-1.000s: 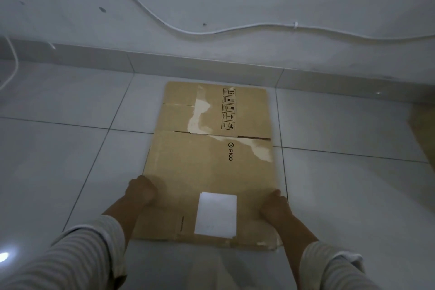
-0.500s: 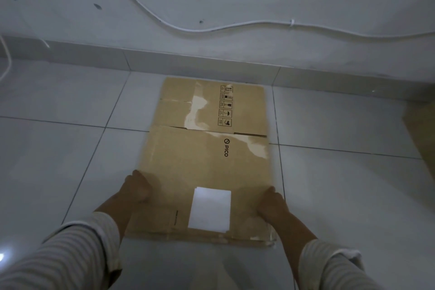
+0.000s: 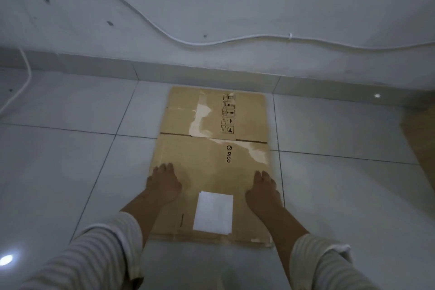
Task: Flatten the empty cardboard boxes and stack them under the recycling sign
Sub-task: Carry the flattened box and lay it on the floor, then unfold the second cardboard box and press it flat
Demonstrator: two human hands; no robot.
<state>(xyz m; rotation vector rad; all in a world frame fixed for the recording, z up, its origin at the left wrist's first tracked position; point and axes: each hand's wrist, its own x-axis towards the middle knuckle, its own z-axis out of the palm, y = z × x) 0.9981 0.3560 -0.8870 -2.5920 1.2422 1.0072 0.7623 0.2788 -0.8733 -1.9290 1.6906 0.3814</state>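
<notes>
In the head view, a flattened cardboard box [image 3: 213,167] is seen lying on the tiled floor [image 3: 70,160] with its far edge near the wall base, and it is pressed by the left hand [image 3: 163,185] and the right hand [image 3: 263,192], both laid flat with released grip, nothing being grasped. The pressing is best done with weight spread toward the creases, so that the flaps are kept flat. A white cable [image 3: 211,41] on the wall and another cardboard piece [image 3: 421,148] at the right edge lie well apart; no recycling sign is seen.
</notes>
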